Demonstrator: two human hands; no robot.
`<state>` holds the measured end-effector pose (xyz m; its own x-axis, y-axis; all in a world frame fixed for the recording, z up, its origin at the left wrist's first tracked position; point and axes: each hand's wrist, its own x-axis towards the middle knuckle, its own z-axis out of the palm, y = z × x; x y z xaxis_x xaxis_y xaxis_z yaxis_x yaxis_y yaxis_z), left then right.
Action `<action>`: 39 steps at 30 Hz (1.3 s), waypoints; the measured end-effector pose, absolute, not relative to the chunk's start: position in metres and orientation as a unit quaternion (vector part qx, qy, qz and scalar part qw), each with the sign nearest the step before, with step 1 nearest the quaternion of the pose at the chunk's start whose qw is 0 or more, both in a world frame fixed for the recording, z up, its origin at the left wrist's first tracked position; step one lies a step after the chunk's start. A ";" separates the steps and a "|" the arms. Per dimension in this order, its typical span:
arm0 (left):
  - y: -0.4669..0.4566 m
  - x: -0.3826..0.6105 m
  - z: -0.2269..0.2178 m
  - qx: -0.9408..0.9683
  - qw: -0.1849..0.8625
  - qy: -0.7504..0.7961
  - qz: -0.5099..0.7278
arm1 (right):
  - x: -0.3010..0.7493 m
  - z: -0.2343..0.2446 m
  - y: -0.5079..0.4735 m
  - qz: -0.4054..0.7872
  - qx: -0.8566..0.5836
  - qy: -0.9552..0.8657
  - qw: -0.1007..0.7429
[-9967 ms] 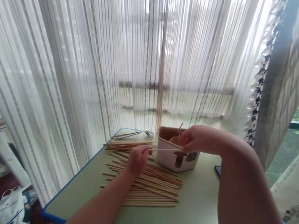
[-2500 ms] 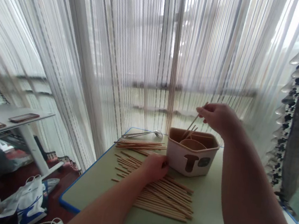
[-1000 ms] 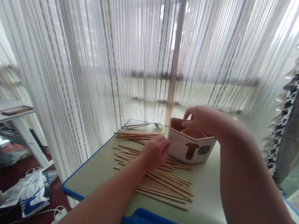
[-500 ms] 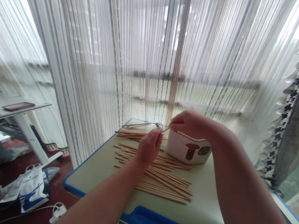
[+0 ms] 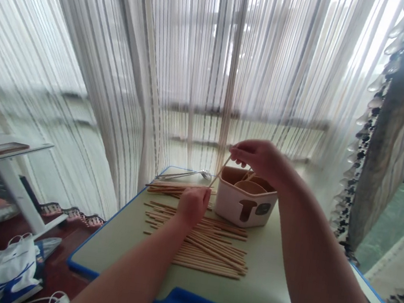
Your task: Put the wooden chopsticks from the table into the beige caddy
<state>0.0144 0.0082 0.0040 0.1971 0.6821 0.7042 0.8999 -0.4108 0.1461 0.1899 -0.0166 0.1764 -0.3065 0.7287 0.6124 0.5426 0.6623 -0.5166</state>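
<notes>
Head view shows the right hand point(image 5: 257, 158) pinching one wooden stick point(image 5: 219, 172) by its top, angled beside the white holder point(image 5: 245, 204), while the left hand point(image 5: 192, 205) rests curled on the loose sticks point(image 5: 207, 247) spread across the surface point(image 5: 124, 246); whether it grips any cannot be told.

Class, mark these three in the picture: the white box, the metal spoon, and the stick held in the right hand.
white box point(image 5: 244, 208), head view, on its front wall.
metal spoon point(image 5: 205, 174), head view, on its bowl.
stick point(image 5: 220, 171), head view, on its middle.
right hand point(image 5: 257, 158), head view, on its back.
</notes>
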 end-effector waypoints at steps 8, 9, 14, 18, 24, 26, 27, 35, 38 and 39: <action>0.001 0.017 0.008 -0.799 0.099 -0.508 -0.305 | 0.207 0.190 -0.030 -0.145 -0.451 -0.678 0.562; 0.000 0.018 0.008 -0.811 0.090 -0.500 -0.290 | 0.213 0.192 -0.032 -0.181 -0.461 -0.661 0.563; 0.002 0.020 0.005 -0.846 0.044 -0.479 -0.230 | 0.232 0.197 -0.036 -0.202 -0.510 -0.652 0.523; 0.003 0.018 0.002 -0.843 0.019 -0.480 -0.240 | 0.232 0.194 -0.032 -0.164 -0.542 -0.675 0.473; 0.005 0.018 0.000 -0.845 0.033 -0.478 -0.236 | 0.224 0.185 -0.011 -0.053 -0.635 -0.719 0.278; 0.005 0.018 0.000 -0.843 0.033 -0.482 -0.235 | 0.221 0.180 -0.001 -0.066 -0.660 -0.711 0.232; 0.004 0.017 0.000 -0.843 0.034 -0.482 -0.235 | 0.220 0.178 0.004 -0.079 -0.669 -0.706 0.218; -0.006 0.013 0.007 -0.859 0.022 -0.461 -0.221 | 0.214 0.172 0.003 -0.137 -0.668 -0.685 0.259; -0.006 0.012 0.003 -0.877 0.008 -0.439 -0.196 | 0.211 0.177 -0.008 -0.110 -0.664 -0.689 0.269; -0.006 0.012 0.001 -0.882 0.009 -0.432 -0.189 | 0.209 0.178 -0.012 -0.104 -0.660 -0.693 0.270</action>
<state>0.0117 -0.0061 0.0007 0.5561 0.7579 0.3410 0.7648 -0.6273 0.1470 0.2090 -0.0118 0.1779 0.0181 0.8588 0.5119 0.9712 0.1066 -0.2132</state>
